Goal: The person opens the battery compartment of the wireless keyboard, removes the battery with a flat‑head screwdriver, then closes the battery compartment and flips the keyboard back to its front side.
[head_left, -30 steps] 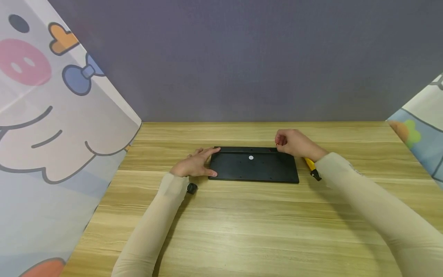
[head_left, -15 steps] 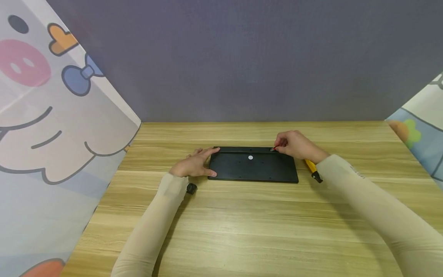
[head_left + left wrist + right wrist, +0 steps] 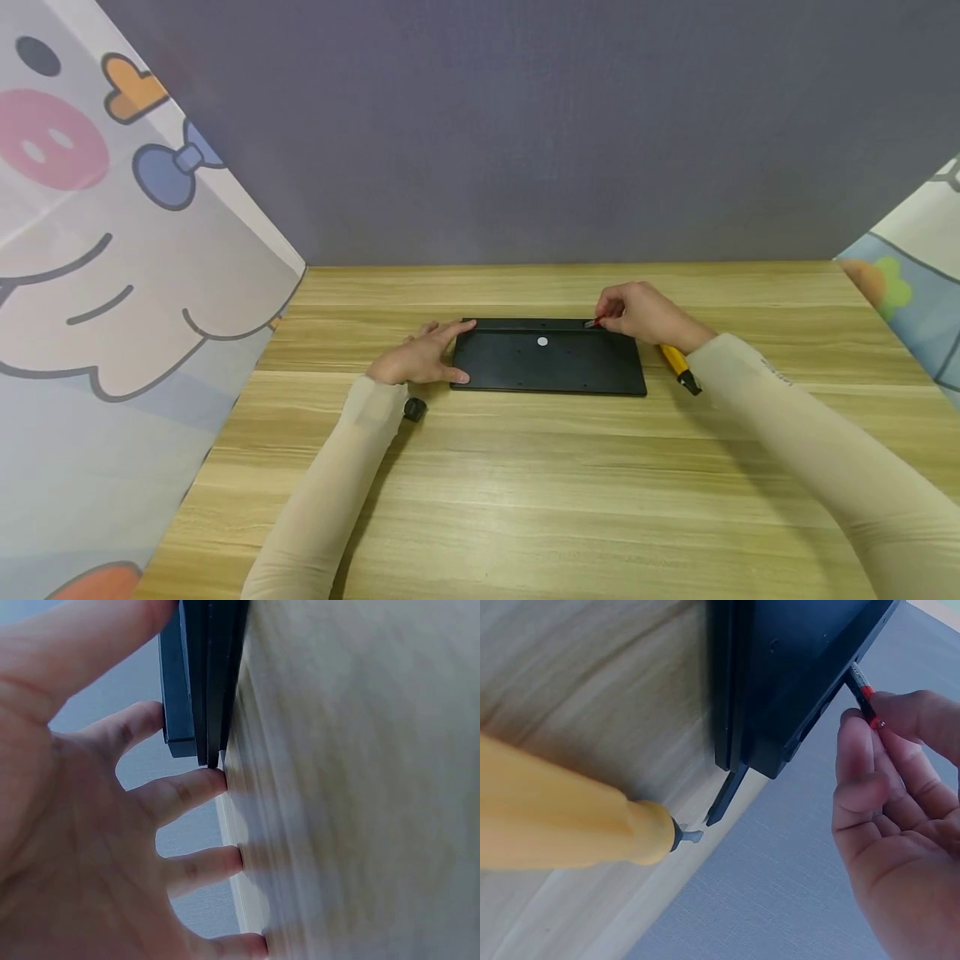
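A black keyboard lies face down on the wooden table, its raised ridge along the far side. My left hand rests on its left end, thumb at the near corner and index finger at the far corner. In the left wrist view, the spread, straight fingers touch its end and the tabletop. Over the ridge's right part, my right hand pinches a small battery with a red band between thumb and fingertips. The battery's far end sits at the ridge's edge; its tip is hidden there.
A yellow tool with a short metal tip lies under the right wrist, beside the keyboard. A thin black strip juts out past the keyboard's end. Close to the left cuff is a small black block. A grey panel rises behind the table.
More of the battery shows between the right fingertips than one second ago, over the ridge. The right hand has shifted only slightly, and the left hand keeps its place on the keyboard.
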`<state>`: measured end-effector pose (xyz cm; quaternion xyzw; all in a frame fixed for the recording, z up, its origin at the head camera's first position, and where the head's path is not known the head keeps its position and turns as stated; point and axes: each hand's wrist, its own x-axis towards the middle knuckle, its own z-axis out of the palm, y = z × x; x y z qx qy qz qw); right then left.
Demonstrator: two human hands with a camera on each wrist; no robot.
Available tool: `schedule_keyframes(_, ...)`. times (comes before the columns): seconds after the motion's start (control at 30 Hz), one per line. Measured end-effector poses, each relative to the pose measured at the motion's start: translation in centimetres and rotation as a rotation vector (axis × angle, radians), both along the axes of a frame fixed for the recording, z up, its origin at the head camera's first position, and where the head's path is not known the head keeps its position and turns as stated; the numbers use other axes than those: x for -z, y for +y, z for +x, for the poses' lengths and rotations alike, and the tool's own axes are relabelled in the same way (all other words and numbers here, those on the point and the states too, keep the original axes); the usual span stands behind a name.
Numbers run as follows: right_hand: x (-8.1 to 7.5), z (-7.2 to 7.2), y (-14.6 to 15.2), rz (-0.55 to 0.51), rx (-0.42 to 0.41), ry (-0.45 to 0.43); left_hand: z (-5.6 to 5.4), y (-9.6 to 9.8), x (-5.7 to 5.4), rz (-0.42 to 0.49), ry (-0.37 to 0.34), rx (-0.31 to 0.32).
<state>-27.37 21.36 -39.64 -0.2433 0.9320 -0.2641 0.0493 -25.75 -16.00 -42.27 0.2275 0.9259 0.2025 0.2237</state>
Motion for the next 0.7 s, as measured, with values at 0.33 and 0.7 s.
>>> schedule_keyframes(0.33,-0.24,-0.09,0.25,-0.031,0.013,0.034,-0.01,0.04,0.0,0.003,0.006,-0.004)
schedule_keyframes(0.7,-0.06,-0.04,0.09,-0.062,0.032,0.063,-0.02,-0.07,0.26,0.001,-0.001,-0.002)
